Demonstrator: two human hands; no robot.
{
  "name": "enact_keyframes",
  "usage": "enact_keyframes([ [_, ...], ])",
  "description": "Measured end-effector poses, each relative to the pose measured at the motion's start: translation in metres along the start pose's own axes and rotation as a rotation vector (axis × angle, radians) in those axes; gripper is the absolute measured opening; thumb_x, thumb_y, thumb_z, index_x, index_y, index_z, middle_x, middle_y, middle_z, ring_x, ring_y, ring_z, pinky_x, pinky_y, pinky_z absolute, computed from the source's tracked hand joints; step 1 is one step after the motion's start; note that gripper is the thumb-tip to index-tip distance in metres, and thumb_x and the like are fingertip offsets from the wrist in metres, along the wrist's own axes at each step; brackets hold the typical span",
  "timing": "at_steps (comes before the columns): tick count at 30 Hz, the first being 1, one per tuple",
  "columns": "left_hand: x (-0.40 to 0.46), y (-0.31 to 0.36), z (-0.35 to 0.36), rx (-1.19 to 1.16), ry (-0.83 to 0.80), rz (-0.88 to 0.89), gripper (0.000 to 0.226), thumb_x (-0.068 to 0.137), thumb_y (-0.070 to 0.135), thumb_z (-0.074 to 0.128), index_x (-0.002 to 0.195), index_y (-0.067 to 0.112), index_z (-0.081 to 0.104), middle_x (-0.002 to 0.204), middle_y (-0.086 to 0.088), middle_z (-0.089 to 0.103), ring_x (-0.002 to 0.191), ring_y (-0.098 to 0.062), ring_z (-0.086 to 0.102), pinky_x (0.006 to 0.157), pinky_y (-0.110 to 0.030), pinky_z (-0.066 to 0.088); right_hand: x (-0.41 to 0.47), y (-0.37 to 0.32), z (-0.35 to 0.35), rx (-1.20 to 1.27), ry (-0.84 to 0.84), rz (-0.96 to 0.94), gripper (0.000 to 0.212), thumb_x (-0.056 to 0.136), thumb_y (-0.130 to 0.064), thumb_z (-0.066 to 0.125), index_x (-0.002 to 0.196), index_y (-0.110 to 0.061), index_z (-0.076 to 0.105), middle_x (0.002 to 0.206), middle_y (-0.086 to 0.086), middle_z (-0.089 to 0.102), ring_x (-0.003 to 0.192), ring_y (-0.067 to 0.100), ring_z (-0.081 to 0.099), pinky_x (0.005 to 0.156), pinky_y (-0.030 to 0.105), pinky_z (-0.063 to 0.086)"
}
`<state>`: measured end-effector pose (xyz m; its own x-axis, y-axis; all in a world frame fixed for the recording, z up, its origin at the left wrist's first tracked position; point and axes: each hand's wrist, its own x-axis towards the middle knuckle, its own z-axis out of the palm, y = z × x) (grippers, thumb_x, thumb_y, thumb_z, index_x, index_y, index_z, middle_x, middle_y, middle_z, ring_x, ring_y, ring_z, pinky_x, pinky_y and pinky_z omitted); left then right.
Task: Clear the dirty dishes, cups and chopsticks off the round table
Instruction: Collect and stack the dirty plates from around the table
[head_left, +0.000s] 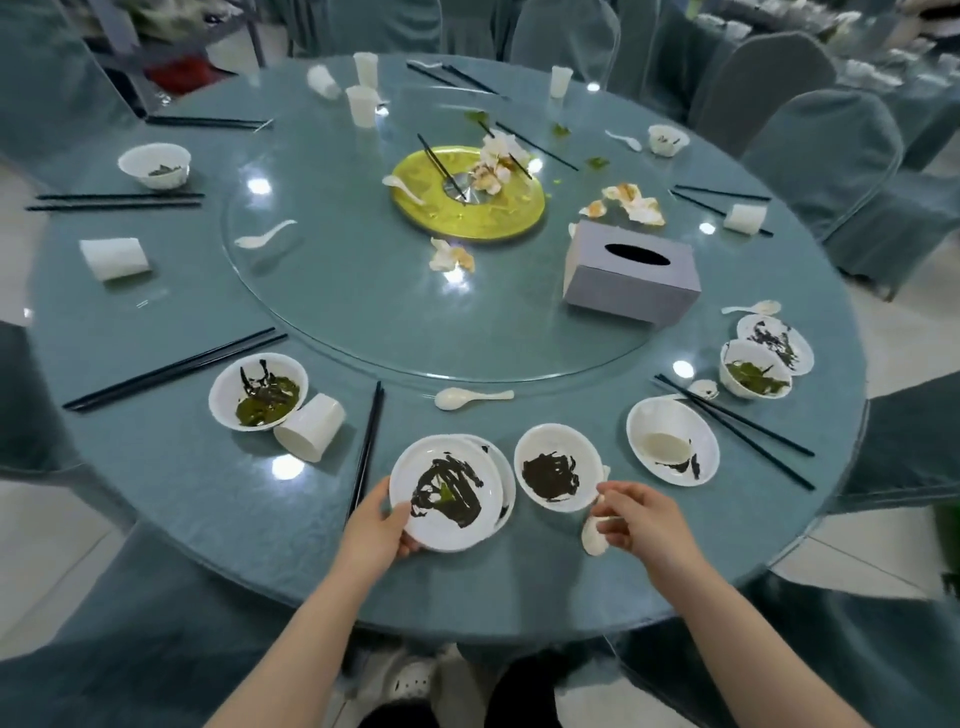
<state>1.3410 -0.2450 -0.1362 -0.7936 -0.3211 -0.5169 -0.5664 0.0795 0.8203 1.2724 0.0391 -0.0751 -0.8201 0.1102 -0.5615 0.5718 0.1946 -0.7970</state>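
Note:
At the near edge of the round table (171, 478), my left hand (375, 525) grips the rim of a white plate (447, 493) smeared with dark leftovers; it sits on a second plate. My right hand (636, 519) pinches a white spoon (594, 535) beside a dirty white bowl (557, 474). More dirty bowls (258, 391) (672, 441) (756, 369), tipped white cups (310, 427) (115, 258), a spoon (470, 397) and black chopsticks (366, 452) (174, 369) lie around the rim.
A glass turntable (363, 312) carries a yellow platter (467, 193), crumpled napkins and a grey tissue box (631, 273). Upright cups (362, 105) stand at the far side. Covered chairs (831, 150) ring the table.

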Motion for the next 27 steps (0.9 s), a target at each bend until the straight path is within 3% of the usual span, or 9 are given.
enact_keyframes([
  [3, 0.004, -0.002, 0.003, 0.13, 0.02, 0.034, 0.03, 0.093, 0.019, 0.05, 0.116, 0.038, 0.053, 0.069, 0.001, 0.069, 0.053, -0.014, 0.064, 0.05, -0.026, 0.05, 0.012, -0.008, -0.001, -0.022, -0.02, 0.002, 0.012, 0.092, -0.005, 0.053, 0.096, -0.007, 0.064, 0.074, 0.01, 0.066, 0.055, 0.015, 0.054, 0.054, 0.023, 0.047],
  [5, 0.005, 0.001, 0.006, 0.254, -0.009, 0.065, 0.025, 0.091, 0.026, 0.052, 0.11, 0.042, 0.053, 0.071, 0.004, 0.068, 0.06, -0.016, 0.066, 0.06, -0.033, 0.056, 0.016, -0.01, -0.001, -0.043, -0.034, -0.006, 0.012, 0.093, -0.005, 0.052, 0.097, -0.008, 0.063, 0.076, 0.011, 0.066, 0.056, 0.015, 0.054, 0.056, 0.023, 0.047],
  [9, 0.01, 0.006, 0.015, 0.356, 0.062, 0.041, 0.017, 0.086, 0.031, 0.057, 0.101, 0.036, 0.051, 0.085, 0.008, 0.067, 0.073, -0.019, 0.068, 0.073, -0.035, 0.055, 0.021, -0.012, -0.009, -0.088, -0.038, -0.006, 0.011, 0.092, -0.007, 0.054, 0.096, -0.011, 0.064, 0.08, 0.01, 0.068, 0.059, 0.015, 0.056, 0.06, 0.025, 0.048],
  [13, 0.022, 0.011, 0.018, 0.246, 0.101, -0.094, 0.007, 0.086, 0.019, 0.055, 0.091, 0.015, 0.051, 0.073, -0.004, 0.069, 0.049, -0.015, 0.065, 0.065, -0.033, 0.054, 0.023, -0.013, -0.019, -0.106, -0.012, -0.019, 0.009, 0.092, -0.008, 0.055, 0.093, -0.012, 0.063, 0.081, 0.01, 0.067, 0.061, 0.016, 0.055, 0.059, 0.025, 0.046],
  [17, 0.028, 0.019, 0.008, 0.152, 0.117, -0.099, 0.001, 0.088, 0.012, 0.044, 0.088, 0.013, 0.043, 0.054, -0.007, 0.064, 0.041, -0.02, 0.059, 0.058, -0.037, 0.053, 0.024, -0.01, -0.028, -0.148, 0.026, -0.029, 0.012, 0.091, -0.006, 0.055, 0.094, -0.014, 0.063, 0.082, 0.01, 0.068, 0.062, 0.016, 0.058, 0.061, 0.026, 0.048],
  [22, 0.028, 0.035, -0.013, 0.008, 0.218, -0.035, 0.01, 0.089, 0.007, 0.043, 0.099, 0.009, 0.044, 0.062, -0.014, 0.063, 0.044, -0.021, 0.058, 0.043, -0.03, 0.048, 0.026, -0.001, -0.037, -0.204, 0.191, -0.107, 0.008, 0.088, -0.009, 0.059, 0.095, -0.013, 0.058, 0.087, 0.009, 0.066, 0.068, 0.021, 0.062, 0.066, 0.034, 0.05],
  [27, 0.031, 0.062, -0.014, -0.114, 0.239, 0.057, 0.025, 0.088, 0.001, 0.039, 0.111, 0.009, 0.044, 0.069, -0.018, 0.061, 0.045, -0.024, 0.054, 0.039, -0.027, 0.048, 0.037, 0.003, -0.063, -0.462, 0.403, -0.268, 0.026, 0.087, -0.02, 0.062, 0.11, -0.018, 0.05, 0.083, -0.001, 0.056, 0.074, 0.018, 0.057, 0.064, 0.036, 0.047],
])
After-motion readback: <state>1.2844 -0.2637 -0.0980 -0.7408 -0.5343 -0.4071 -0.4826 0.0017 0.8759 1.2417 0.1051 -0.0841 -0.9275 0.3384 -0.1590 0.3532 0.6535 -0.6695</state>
